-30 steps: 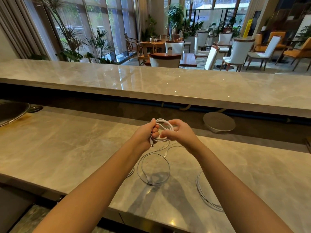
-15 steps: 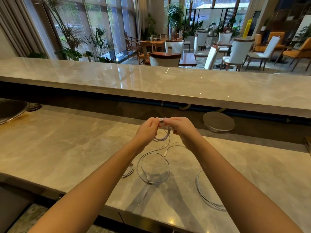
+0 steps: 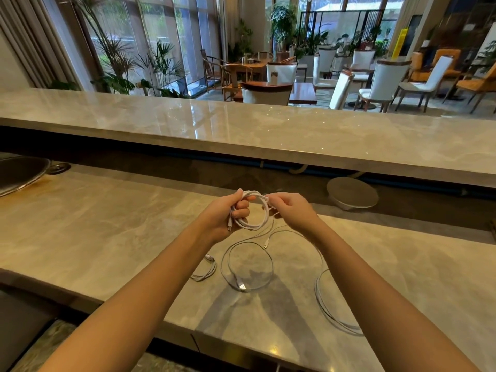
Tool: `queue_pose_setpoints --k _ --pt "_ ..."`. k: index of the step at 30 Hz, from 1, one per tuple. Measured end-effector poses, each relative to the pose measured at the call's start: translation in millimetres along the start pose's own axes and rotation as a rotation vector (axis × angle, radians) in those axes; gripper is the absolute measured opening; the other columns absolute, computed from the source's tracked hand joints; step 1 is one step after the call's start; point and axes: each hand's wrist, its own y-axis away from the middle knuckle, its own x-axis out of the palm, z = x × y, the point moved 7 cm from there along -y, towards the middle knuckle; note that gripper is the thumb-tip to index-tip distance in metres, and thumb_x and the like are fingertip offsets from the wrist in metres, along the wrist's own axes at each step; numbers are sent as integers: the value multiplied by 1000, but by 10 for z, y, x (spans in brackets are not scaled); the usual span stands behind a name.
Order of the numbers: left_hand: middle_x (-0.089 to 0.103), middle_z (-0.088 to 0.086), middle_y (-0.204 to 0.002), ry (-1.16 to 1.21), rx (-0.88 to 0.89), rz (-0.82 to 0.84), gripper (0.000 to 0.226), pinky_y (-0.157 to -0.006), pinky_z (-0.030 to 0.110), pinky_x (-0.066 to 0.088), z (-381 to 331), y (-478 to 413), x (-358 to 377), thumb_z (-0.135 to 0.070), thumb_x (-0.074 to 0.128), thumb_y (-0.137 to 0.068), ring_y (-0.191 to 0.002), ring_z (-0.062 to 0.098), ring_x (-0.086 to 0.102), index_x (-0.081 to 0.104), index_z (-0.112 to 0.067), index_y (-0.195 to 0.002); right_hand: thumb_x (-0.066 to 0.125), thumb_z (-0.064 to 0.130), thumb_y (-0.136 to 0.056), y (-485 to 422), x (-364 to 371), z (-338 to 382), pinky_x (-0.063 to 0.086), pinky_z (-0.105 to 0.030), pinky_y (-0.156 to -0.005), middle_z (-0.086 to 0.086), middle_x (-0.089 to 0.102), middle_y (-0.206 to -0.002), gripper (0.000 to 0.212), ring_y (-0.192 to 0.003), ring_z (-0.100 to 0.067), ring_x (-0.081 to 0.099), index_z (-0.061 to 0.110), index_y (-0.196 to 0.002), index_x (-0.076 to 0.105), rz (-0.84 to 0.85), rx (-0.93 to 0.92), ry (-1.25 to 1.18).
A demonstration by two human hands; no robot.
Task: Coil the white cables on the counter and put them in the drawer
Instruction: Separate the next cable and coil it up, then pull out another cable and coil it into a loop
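While the left hand point(image 3: 224, 216) grips a nearly wound white cable point(image 3: 253, 210) above the tabletop point(image 3: 107, 232), the right hand point(image 3: 291, 210) pinches its last loop. Below that coil, three loose cables point(image 3: 247, 264) lie unwound; no drawer is visible.

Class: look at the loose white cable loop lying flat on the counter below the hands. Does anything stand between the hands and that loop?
Nothing visible does. The loose loop lies bare on the counter just below the left hand and right hand, though both are busy holding the coiled cable.
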Motion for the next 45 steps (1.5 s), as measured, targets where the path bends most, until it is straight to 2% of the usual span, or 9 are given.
queue_pose_setpoints --k 4,11,16,24,27,30,33,38,45 --pt "48 -1 -60 -128 12 -47 31 -55 18 40 -20 32 -161 -29 37 -100 -50 7 45 57 -5 -101 53 18 -93 2 103 -86 56 -27 -73 -11 69 -98 22 -89 -20 66 11 -110 65 218 204 -468" --pt "65 8 -90 -478 86 -278 23 -68 26 50 -72 159 -635 -17 59 -89 -79 17 60 64 -7 -110 56 14 -91 -89 404 -267 57 -23 -65 -11 70 -90 23 -79 -17 68 2 -107 66 119 277 -540" --pt "67 10 -100 -575 71 -416 24 -70 27 54 -34 273 -1071 0 57 -88 -90 21 64 65 -9 -109 56 13 -91 -173 908 -439 58 -30 -71 -17 68 -96 23 -80 -21 66 0 -108 65 113 308 -473" --pt "60 11 -67 -576 14 -622 16 -50 22 49 122 316 -1865 6 61 -82 -43 9 56 65 -2 -96 57 8 -89 -328 1611 -618 52 -27 -65 -15 64 -86 19 -73 -19 59 -2 -102 67 145 327 -284" --pt "55 12 -56 -603 -10 -685 13 -41 19 47 226 286 -2091 11 60 -80 -37 11 50 65 0 -87 63 9 -85 -347 1798 -740 55 -34 -70 -12 65 -82 19 -69 -17 60 -3 -97 69 117 351 -213" --pt "58 11 -65 -649 -27 -750 17 -42 19 47 321 237 -2257 9 63 -78 -51 15 52 64 -7 -77 65 9 -82 -331 1941 -865 55 -41 -74 -10 65 -78 7 -71 -20 60 5 -85 71 95 416 -203" --pt "58 7 -69 -738 -55 -818 18 -45 22 45 397 191 -2417 3 67 -77 -56 16 52 66 -7 -92 62 0 -77 -321 2032 -956 54 -44 -73 -10 65 -77 15 -75 -25 61 13 -77 69 44 462 -224" --pt "58 2 -76 -948 -10 -806 25 -52 19 41 448 122 -2526 -5 69 -79 -62 12 53 64 -8 -103 57 2 -84 -320 2072 -1014 46 -26 -81 -3 61 -94 25 -92 -16 58 4 -107 67 36 418 -133" --pt "53 7 -104 -1143 183 -861 31 -72 27 41 290 207 -2303 -13 61 -86 -87 19 52 55 -10 -116 60 4 -84 -269 1728 -1146 51 -30 -79 -7 65 -100 32 -85 -17 60 9 -116 61 84 351 -160"
